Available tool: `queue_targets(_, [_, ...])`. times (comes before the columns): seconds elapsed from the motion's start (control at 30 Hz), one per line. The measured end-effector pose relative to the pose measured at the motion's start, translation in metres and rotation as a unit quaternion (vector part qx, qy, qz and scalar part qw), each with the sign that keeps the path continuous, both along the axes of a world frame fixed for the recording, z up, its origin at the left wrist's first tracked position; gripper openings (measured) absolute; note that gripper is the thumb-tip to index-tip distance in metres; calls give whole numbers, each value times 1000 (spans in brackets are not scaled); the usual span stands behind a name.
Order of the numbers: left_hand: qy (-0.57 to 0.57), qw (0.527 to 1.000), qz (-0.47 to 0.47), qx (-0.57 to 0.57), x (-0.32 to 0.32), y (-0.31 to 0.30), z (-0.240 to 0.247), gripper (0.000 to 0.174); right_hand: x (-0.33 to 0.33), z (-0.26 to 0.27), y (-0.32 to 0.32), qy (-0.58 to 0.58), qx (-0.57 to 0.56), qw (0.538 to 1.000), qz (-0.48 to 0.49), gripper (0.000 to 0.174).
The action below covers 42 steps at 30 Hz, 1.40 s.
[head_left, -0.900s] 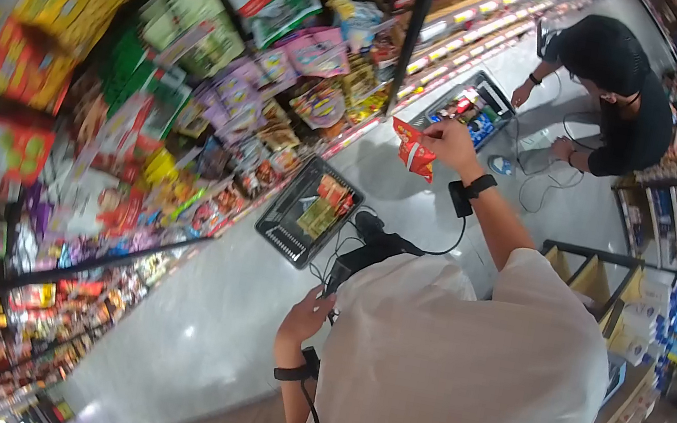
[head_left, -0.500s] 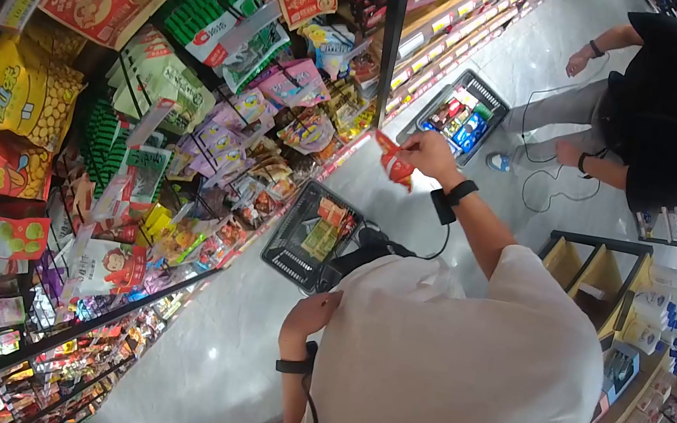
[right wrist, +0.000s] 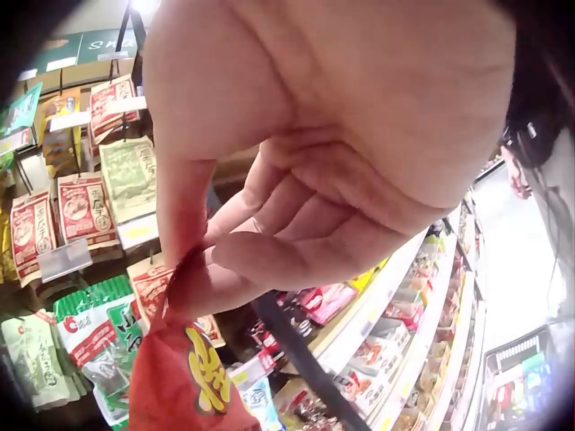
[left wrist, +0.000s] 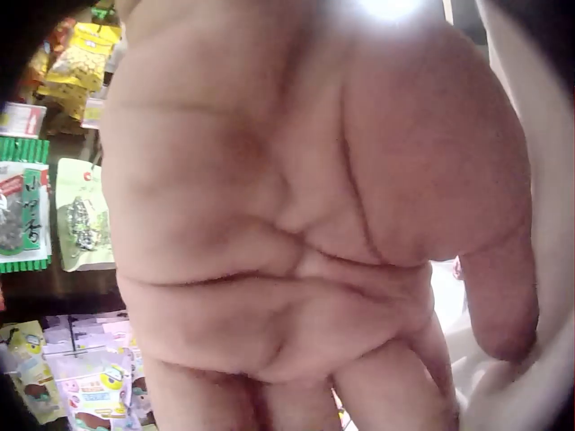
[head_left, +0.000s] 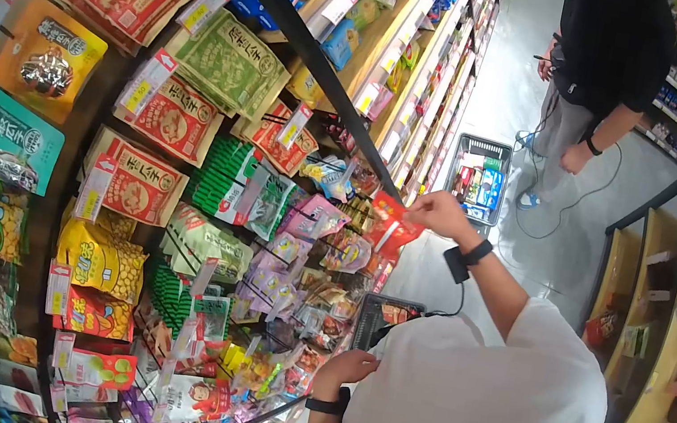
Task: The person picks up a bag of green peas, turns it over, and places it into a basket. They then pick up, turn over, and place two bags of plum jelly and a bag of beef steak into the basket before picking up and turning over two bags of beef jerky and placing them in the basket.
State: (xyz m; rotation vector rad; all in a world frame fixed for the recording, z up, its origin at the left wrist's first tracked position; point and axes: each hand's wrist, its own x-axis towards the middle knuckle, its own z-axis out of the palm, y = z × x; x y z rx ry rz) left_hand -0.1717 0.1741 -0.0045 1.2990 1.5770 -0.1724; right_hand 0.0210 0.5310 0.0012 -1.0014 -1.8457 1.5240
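In the head view, my right hand [head_left: 444,215] pinches a red snack bag [head_left: 390,228] by its top edge, between thumb and fingertips. The bag hangs down and overlaps the shelf display's edge. Yellow lettering shows on the red bag [right wrist: 180,377] in the right wrist view. My left hand [head_left: 345,371] is beside the white shirt, fingers loose and holding nothing; in the left wrist view its palm [left wrist: 260,206] fills the frame. Green-striped bags [head_left: 221,182] and red paper packets [head_left: 146,182] hang on the rack to the left of the right hand.
A dark basket [head_left: 364,320] is on the floor, partly hidden by the shirt. Another basket [head_left: 454,178] with packages stands farther off. A person in black [head_left: 611,51] stands by a cable [head_left: 565,238]. Wooden shelving [head_left: 628,290] lines the right.
The head view has turned, bringing more of the snack rack into sight. The red bag, still pinched, now overlaps the rack. The other person has gone from bending to standing.
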Motion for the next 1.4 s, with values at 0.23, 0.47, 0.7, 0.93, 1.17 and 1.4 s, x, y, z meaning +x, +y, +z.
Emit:
queue_targets(0.23, [-7,999,-47,14,14,35,-14,47,70,24,27,-13,43,990,-130,21])
queue_targets(0.47, [-59,997,-19,49,15,40,-13,48,84,25,36,54,46,960,-272,20])
queue_targets(0.7, [-53,994,97,26,22,31,-2,51,44,11,35,106,3,970,-220,17])
queue_targets(0.93, [-66,980,185,-31,18,10,4,56,-18,13,9,129,-3,981,-142,16])
queue_targets(1.17, [-27,975,215,55,26,-16,3,57,-53,-30,-10,112,-4,989,-95,18])
queue_targets(1.4, [-27,968,240,75,31,-31,-12,41,-67,-24,-13,105,-32,993,-45,19])
